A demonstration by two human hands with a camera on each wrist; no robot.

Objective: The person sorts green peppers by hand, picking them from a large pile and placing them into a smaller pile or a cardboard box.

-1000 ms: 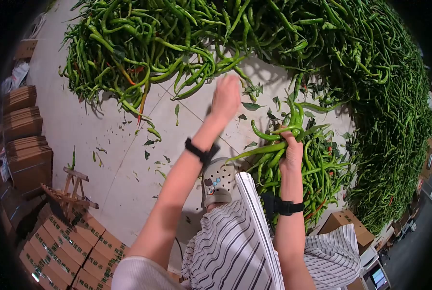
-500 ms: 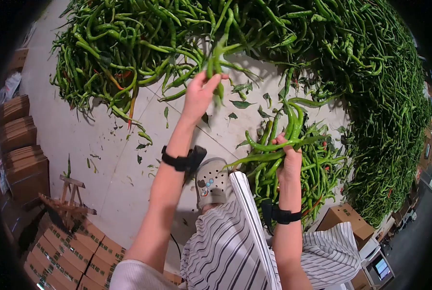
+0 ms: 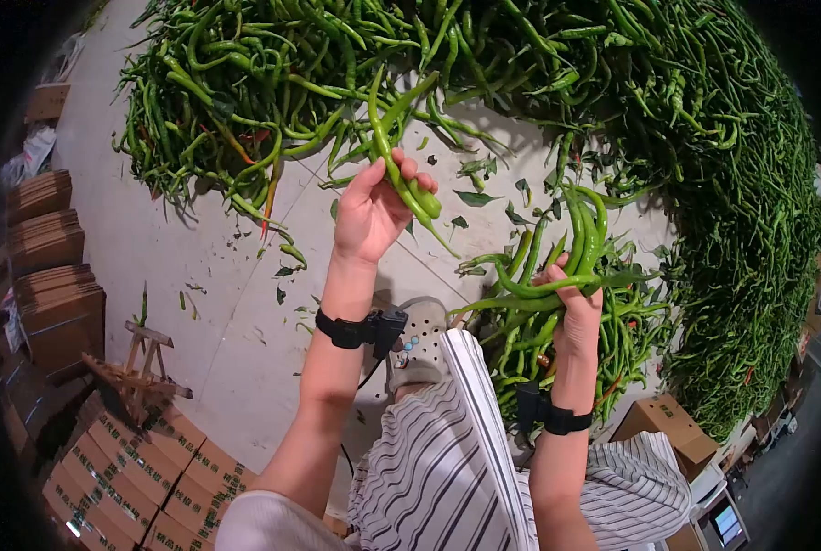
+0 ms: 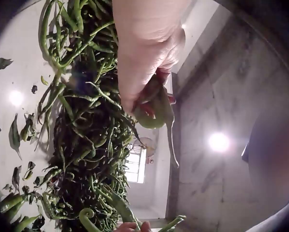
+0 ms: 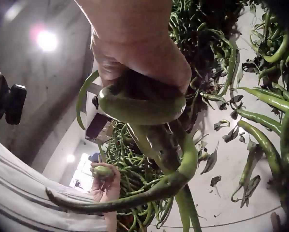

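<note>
Green peppers (image 3: 381,129) lie across the fingers and palm of my left hand (image 3: 372,216), which is turned upward and holds them with curled fingers over the floor. My right hand (image 3: 577,308) grips a bunch of long green peppers (image 3: 587,234), just above a smaller heap of peppers (image 3: 511,363). In the left wrist view a pepper (image 4: 169,125) hangs from the left hand (image 4: 151,53). The right wrist view shows the right hand (image 5: 139,53) closed round several peppers (image 5: 139,108), one curving far out to the side.
A large pepper pile (image 3: 741,193) curves along the back and right. Loose leaves (image 3: 475,197) are scattered on the pale floor (image 3: 236,321). Stacked cartons (image 3: 135,477), flat cardboard (image 3: 56,303) and a small wooden stool (image 3: 139,367) stand at left. An open box (image 3: 668,427) sits lower right.
My left hand has come back from the edge of the far pile and turned palm up with peppers in it. The right hand still grips its bunch, slightly further right in view.
</note>
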